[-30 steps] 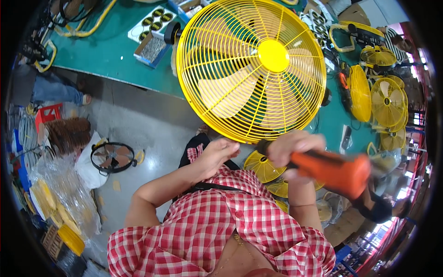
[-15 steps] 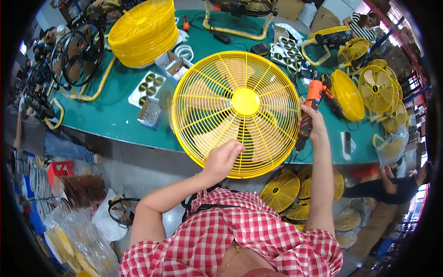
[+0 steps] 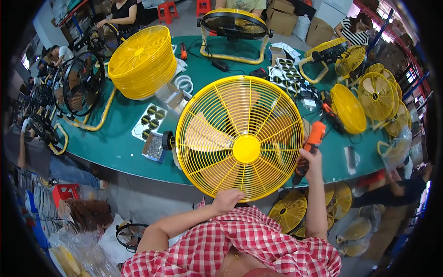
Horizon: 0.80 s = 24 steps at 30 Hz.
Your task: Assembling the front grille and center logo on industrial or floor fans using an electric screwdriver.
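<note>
A round yellow fan guard (image 3: 246,148) covers pale blades on a fan lying face up at the table's near edge. My left hand (image 3: 227,201) is at the guard's near rim with its fingers curled together. Whatever those fingers hold, if anything, is hidden. Beside the guard's right rim, my right hand (image 3: 312,162) grips an orange and black power screwdriver (image 3: 315,136), its tip pointing down toward me. A black knob (image 3: 168,140) sticks out at the fan's left side.
The green table (image 3: 110,145) holds a stack of yellow guards (image 3: 141,64), a box of small screws (image 3: 155,147), a sheet of round labels (image 3: 150,121) and another yellow guard (image 3: 348,108). Another fan (image 3: 236,24) stands at the far edge. Several people work around the table.
The view has tilted up, so the table and fan sit lower in it. My left hand has moved from over the guard's bars to its near rim. The right hand still holds the screwdriver.
</note>
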### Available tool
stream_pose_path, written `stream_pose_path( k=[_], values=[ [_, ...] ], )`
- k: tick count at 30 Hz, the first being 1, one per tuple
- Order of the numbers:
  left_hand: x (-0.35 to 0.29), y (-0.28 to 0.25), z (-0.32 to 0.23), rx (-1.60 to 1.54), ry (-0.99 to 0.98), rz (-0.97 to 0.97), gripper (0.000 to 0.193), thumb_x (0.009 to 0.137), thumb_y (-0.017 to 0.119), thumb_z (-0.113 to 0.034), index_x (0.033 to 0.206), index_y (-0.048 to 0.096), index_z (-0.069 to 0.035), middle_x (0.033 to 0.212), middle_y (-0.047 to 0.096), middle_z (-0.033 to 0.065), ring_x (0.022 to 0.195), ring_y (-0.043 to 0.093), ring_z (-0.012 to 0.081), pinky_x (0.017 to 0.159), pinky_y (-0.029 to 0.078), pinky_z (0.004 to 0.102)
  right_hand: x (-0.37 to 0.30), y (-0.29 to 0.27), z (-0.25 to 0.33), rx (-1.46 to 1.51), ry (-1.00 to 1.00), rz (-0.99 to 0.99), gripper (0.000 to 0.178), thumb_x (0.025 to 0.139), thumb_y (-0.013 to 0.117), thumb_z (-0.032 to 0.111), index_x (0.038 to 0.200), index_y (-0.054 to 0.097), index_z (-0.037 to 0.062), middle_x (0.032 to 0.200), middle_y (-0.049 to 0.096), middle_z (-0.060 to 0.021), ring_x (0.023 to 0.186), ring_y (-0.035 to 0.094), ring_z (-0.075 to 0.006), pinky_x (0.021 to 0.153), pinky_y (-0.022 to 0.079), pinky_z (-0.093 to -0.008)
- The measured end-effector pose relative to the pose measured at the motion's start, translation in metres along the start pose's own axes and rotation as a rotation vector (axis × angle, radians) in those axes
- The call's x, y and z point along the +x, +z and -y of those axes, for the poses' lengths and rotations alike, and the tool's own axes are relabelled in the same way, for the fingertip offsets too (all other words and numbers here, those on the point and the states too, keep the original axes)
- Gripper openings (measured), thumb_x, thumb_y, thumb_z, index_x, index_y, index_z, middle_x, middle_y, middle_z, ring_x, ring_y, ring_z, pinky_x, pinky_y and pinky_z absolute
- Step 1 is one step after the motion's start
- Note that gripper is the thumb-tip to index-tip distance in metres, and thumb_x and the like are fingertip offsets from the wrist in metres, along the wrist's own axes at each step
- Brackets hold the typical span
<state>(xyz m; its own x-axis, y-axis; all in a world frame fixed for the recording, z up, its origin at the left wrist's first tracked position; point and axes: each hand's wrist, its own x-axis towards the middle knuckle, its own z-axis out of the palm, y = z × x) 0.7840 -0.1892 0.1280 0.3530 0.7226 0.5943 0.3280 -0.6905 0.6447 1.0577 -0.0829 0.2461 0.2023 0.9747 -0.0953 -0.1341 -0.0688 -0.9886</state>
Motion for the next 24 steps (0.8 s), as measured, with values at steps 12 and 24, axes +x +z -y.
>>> stream_pose_path(
  k=[12,24],
  values=[
    [0.077,-0.134,-0.016,-1.015,-1.091,-0.541,0.016,0.091,0.047,-0.01,0.103,0.052,0.0,0.084,0.058,0.0042,0.073,0.055,0.0115,0.067,0.045,0.0223,0.03,0.0,0.014,0.189,0.053,0.047,0.044,0.069,0.068,0.009,0.107,0.048,-0.0003,0.118,0.051,-0.0133,0.057,0.059,-0.0154,0.051,0.05,-0.0288],
    [0.094,-0.187,0.04,-0.814,-0.879,-0.852,0.017,0.091,0.05,-0.012,0.099,0.057,0.0,0.077,0.056,0.0027,0.068,0.05,0.0086,0.063,0.042,0.0206,0.036,-0.004,0.017,0.349,0.09,0.059,0.055,0.07,0.063,0.011,0.118,0.037,0.0038,0.119,0.05,-0.0159,0.058,0.057,-0.0171,0.051,0.05,-0.0285]
  ],
)
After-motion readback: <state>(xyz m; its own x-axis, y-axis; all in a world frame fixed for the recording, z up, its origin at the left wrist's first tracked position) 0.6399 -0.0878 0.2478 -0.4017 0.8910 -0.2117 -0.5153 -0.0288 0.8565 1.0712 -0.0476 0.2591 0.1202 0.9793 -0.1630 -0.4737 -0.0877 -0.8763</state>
